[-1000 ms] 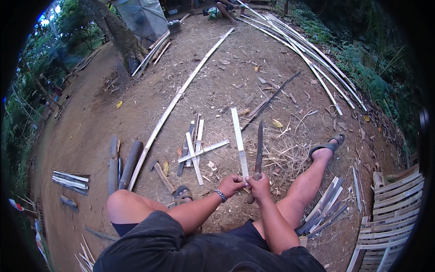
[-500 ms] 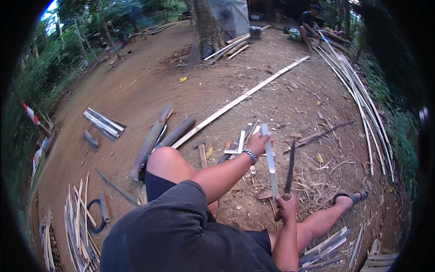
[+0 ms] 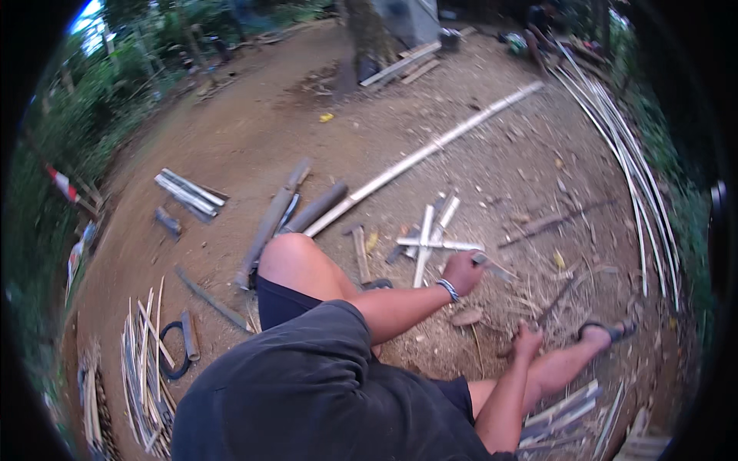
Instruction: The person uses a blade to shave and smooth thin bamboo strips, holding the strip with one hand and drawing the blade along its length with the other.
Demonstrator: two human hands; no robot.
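Note:
My left hand [image 3: 463,274], with a bracelet at the wrist, is closed around a bamboo strip [image 3: 501,272]. The strip is foreshortened and blurred, pointing right from the fist. Lower and to the right, my right hand [image 3: 528,340] grips a long-bladed knife [image 3: 555,302], its dark blade slanting up and away to the right. Knife and strip are apart. Just beyond my left hand, several pale split bamboo pieces [image 3: 427,244] lie crossed on the ground. A hammer [image 3: 361,253] with a wooden handle rests left of them, near my bent knee.
Dark bamboo lengths [image 3: 317,207] lie beyond my knee, beside a long pale strip [image 3: 430,148]. Thin strips [image 3: 142,361] and a black ring [image 3: 175,349] are at left. Split pieces [image 3: 565,411] lie by my outstretched leg; long strips [image 3: 615,138] run along the right. Another person [image 3: 538,34] sits far off.
My left hand has dropped and turned the strip from upright to pointing right, away from the knife. My right hand has tilted the blade further right. The view has shifted slightly.

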